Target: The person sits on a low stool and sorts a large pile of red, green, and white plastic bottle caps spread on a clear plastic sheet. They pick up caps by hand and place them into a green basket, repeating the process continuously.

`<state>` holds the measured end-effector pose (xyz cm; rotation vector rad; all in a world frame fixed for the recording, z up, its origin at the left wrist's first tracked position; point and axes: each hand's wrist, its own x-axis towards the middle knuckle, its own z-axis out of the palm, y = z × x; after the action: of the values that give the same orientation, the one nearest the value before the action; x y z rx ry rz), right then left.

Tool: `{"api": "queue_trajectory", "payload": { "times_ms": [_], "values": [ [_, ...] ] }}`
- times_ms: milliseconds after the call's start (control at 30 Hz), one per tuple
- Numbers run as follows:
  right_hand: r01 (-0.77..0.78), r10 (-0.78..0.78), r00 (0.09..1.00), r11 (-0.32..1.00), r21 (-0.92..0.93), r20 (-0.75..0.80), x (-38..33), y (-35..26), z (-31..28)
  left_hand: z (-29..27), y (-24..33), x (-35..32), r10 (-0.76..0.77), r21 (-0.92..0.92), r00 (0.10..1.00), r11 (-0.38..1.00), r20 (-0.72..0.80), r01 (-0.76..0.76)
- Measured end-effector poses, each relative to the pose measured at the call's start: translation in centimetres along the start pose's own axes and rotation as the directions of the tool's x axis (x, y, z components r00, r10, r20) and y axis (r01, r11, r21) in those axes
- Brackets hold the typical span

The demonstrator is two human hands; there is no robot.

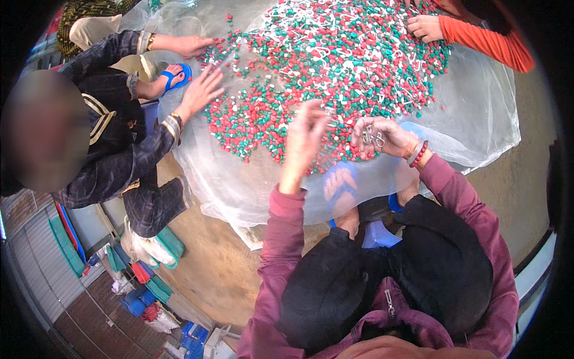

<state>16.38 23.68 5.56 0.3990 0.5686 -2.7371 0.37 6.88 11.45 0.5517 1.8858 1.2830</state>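
A wide heap of small red, green and white pieces point(263, 113) is spread before me, with white hook-shaped pieces point(326, 51) scattered through it. My right hand point(391, 139), palm up at the heap's near edge, cups several small whitish hooks point(373, 137) in its curled fingers. Over the near part of the heap is my left hand point(306, 134), its fingers bent and smeared by motion. Something whitish shows by its fingertips, too blurred to tell whether it is held.
Translucent plastic sheeting point(490, 113) lies under the heap. A co-worker's hands point(200, 90) reach in from the left, and another person's hand point(426, 28) rests at the far right. Blue sandals point(341, 185) stand by the near edge. Crates and bins point(170, 245) line the lower left.
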Motion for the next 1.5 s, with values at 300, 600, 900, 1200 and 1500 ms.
{"api": "queue_trajectory", "payload": {
  "times_ms": [300, 600, 900, 1200, 1500],
  "values": [
    [0.042, 0.035, 0.962, 0.962, 0.271, -0.271, 0.5, 1.4, -1.8, 1.7, -4.7, 7.1, 0.564, 0.649, 0.825, 0.616, 0.032, -0.446],
    [0.049, 0.005, 0.980, 0.963, 0.265, -0.199, -1.0, 0.7, -1.5, -6.6, -11.5, 5.7, 0.530, 0.867, 0.840, 0.467, -0.118, -0.173],
    [-0.037, 0.048, 0.998, 0.980, 0.196, -0.052, 0.0, 0.6, 0.7, -3.8, -10.7, 5.2, 0.305, 0.919, 0.925, 0.382, -0.225, 0.098],
    [0.060, -0.280, 0.951, 0.580, -0.813, -0.129, 5.4, -4.2, 0.7, -0.7, -11.3, 6.4, 0.243, 0.962, 0.968, 0.274, -0.068, -0.001],
    [-0.028, -0.232, 0.944, -0.765, -0.644, 0.235, 13.6, -2.5, -1.4, -3.7, -7.7, 3.0, 0.179, 0.461, 0.922, 0.887, -0.343, -0.001]
  ]
}}
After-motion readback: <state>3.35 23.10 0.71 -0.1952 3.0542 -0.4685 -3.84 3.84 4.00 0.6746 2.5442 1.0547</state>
